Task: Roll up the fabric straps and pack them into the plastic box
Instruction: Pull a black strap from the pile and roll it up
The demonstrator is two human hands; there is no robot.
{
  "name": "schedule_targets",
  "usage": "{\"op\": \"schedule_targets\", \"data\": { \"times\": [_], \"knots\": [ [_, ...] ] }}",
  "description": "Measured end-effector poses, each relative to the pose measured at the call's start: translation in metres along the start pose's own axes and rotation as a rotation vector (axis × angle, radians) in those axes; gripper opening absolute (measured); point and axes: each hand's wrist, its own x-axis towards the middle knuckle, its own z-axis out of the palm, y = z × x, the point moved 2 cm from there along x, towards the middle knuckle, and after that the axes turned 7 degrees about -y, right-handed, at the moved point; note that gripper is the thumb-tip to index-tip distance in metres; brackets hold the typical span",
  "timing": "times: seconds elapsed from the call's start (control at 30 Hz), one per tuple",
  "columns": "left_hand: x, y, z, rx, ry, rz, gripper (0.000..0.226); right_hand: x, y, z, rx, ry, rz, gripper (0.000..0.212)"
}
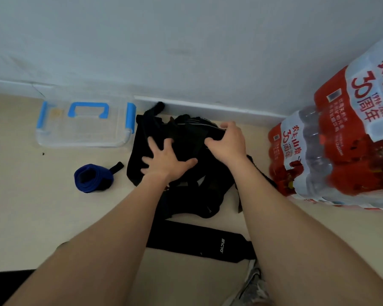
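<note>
A tangled pile of black fabric straps [186,138] lies on the pale floor by the wall. My left hand [166,161] rests spread flat on the pile. At the pile's far right, my right hand [227,140] grips a strap, fingers and thumb curled round it. A rolled blue strap [93,178] sits on the floor to the left. One flat black strap [199,240] with white lettering lies nearer me. The clear plastic box [82,141] with blue handle and clips stands at the back left, lid on.
Shrink-wrapped red and white packs of bottled water [341,151] are stacked at the right, close to the pile. The white wall and skirting board [208,107] run right behind the straps. Bare pale floor [31,206] stretches out at the left.
</note>
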Motion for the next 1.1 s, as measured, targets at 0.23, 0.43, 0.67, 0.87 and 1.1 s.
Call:
{"op": "schedule_targets", "data": {
  "times": [0.23,0.43,0.67,0.87,1.1],
  "knots": [
    [0.008,-0.027,0.012,-0.295,0.132,-0.011,0.118,0.038,0.002,0.026,-0.356,-0.309,-0.004,0.121],
    [0.005,-0.032,-0.003,-0.4,0.028,0.129,0.092,0.012,-0.005,0.037,-0.399,-0.169,-0.199,0.053],
    [-0.025,-0.01,-0.024,-0.43,0.181,-0.053,0.043,-0.038,-0.046,0.006,-0.421,0.281,-0.497,0.038],
    [-0.061,-0.003,-0.036,-1.318,0.094,0.002,0.028,-0.097,-0.046,0.023,-0.681,0.293,-0.641,0.054],
    [-0.078,-0.061,0.004,-1.061,-0.019,-0.223,0.023,-0.141,0.017,0.066,-0.636,-0.629,-0.366,0.083]
  ]
}}
